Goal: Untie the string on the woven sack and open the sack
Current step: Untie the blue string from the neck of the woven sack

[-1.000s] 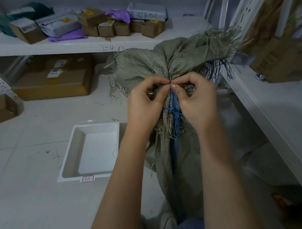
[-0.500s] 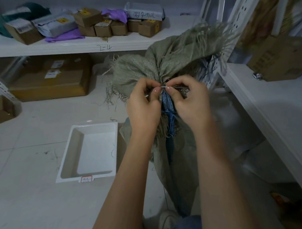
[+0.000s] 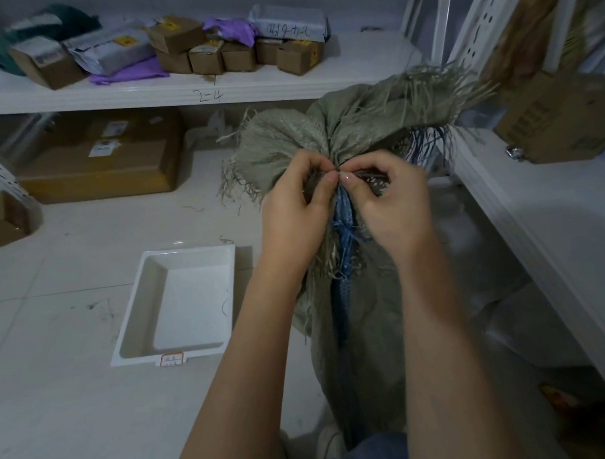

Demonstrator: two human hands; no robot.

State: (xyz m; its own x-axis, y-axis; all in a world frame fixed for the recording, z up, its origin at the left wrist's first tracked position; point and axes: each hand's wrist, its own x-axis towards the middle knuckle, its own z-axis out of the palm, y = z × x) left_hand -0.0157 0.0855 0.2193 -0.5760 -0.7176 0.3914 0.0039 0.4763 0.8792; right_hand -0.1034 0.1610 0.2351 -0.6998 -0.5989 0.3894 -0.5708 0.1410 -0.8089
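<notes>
A grey-green woven sack with a blue stripe stands upright on the floor right in front of me. Its neck is bunched tight, and the frayed mouth fans out above the tie. My left hand and my right hand meet at the neck. Thumbs and forefingers of both pinch the string at the knot. The string itself is mostly hidden under my fingertips. Loose blue and straw-coloured fibres hang below the knot.
A white plastic tray lies on the tiled floor to the left. A white shelf behind holds small cartons and mail bags, with a large flat carton under it. Another white shelf with a carton runs along the right.
The sack top and both hands shifted slightly left and down, then back. The fingertips stay pinched at the knot and the neck remains tied.
</notes>
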